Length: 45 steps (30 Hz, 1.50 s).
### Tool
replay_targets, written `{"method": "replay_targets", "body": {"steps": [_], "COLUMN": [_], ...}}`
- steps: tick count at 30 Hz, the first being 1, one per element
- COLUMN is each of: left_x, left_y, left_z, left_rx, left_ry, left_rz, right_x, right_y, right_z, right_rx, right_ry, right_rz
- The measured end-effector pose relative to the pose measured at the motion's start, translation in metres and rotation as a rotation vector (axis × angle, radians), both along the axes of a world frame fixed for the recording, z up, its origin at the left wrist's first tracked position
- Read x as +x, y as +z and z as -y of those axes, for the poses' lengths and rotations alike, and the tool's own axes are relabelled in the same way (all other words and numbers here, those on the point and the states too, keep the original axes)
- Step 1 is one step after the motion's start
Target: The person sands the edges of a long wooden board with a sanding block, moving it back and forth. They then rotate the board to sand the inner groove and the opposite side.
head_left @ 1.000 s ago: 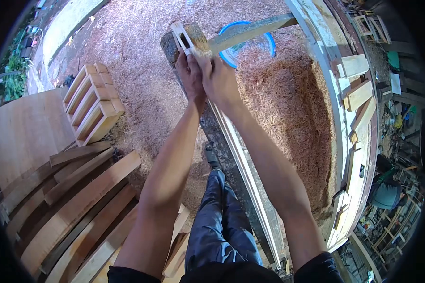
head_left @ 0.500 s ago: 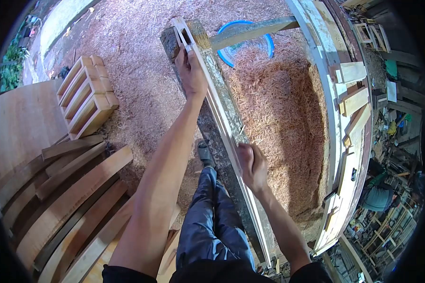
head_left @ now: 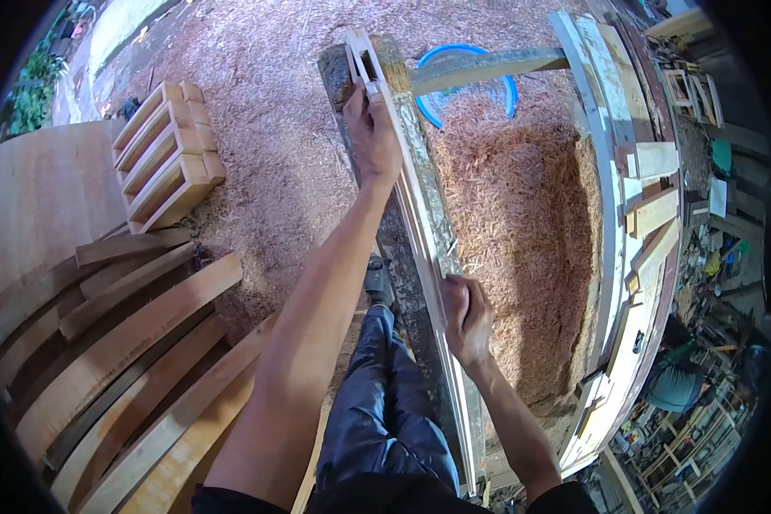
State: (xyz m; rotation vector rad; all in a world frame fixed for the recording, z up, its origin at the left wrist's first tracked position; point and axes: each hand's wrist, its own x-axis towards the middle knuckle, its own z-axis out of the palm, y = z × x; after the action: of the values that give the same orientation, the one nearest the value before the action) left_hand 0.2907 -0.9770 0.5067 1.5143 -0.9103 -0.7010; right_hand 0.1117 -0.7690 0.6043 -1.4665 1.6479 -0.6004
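Long, narrow wooden strips (head_left: 415, 212) lie lengthwise along a weathered beam (head_left: 433, 184), one beside another. A dark slot shows at their far end. My left hand (head_left: 375, 141) is closed around the strips close to that slotted end, with its fingertips partly hidden. Nearer to me, my right hand (head_left: 469, 321) is closed at the right edge of the strips, its fingers curled in. Whether a small tool is inside the right hand cannot be seen.
Wood shavings (head_left: 522, 283) cover the ground. A blue-rimmed basin (head_left: 512, 90) sits beyond a crossbar (head_left: 488, 70). Curved planks (head_left: 128, 360) and stacked wooden frames (head_left: 167, 158) are on the left. Wood offcuts (head_left: 655, 212) rest on a long bench (head_left: 604, 248) at right.
The view has turned slightly, so the beam and surroundings sit differently in the picture. Both hands keep nearly the same places along the strips.
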Motion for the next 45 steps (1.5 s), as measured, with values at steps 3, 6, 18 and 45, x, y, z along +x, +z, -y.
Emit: {"method": "replay_targets", "body": {"steps": [3,6,18,45], "left_x": [0.001,0.003,-0.001,0.007], "left_y": [0.001,0.006,0.009,-0.014], "left_z": [0.001,-0.002,-0.003,0.005], "left_rx": [-0.006,0.002,0.050,0.060], "left_ry": [0.003,-0.017,0.002,-0.003], "left_rz": [0.017,0.032,-0.035,-0.096], "right_x": [0.034,0.069,0.008,-0.014], "right_y": [-0.006,-0.018,-0.018,0.008], "right_z": [0.069,0.143,0.030,-0.060], "right_rx": [-0.102,-0.188,-0.089,0.087], "right_ry": [-0.009,-0.007,0.080,-0.098], "right_rz": [-0.008,-0.042,0.049,-0.066]}}
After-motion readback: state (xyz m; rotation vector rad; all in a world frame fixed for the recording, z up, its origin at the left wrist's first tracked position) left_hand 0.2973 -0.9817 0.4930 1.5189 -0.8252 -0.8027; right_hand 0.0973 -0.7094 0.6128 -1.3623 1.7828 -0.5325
